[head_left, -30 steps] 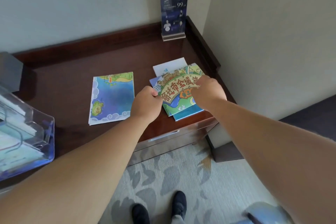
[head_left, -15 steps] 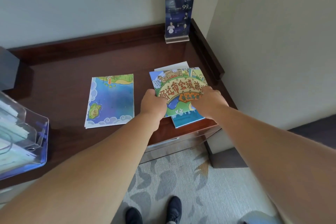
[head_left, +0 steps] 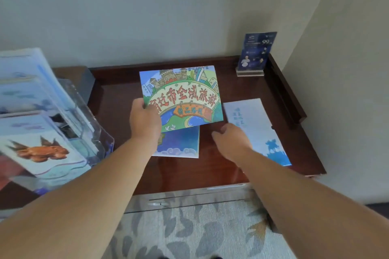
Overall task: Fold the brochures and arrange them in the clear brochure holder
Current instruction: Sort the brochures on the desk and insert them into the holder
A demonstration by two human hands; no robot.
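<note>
Holding the illustrated brochure [head_left: 183, 96] above the worktop [head_left: 189, 172], the left hand [head_left: 145, 121] has its grip closed on the left edge, while the right hand [head_left: 231, 141] hovers slack, grip empty.

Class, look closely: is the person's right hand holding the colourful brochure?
No, the left hand grips the colourful brochure by its left edge, while the right hand is beside it and holds nothing.

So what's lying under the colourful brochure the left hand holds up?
A blue brochure on the table; only its lower part shows. The held brochure and left hand cover the rest.
</note>
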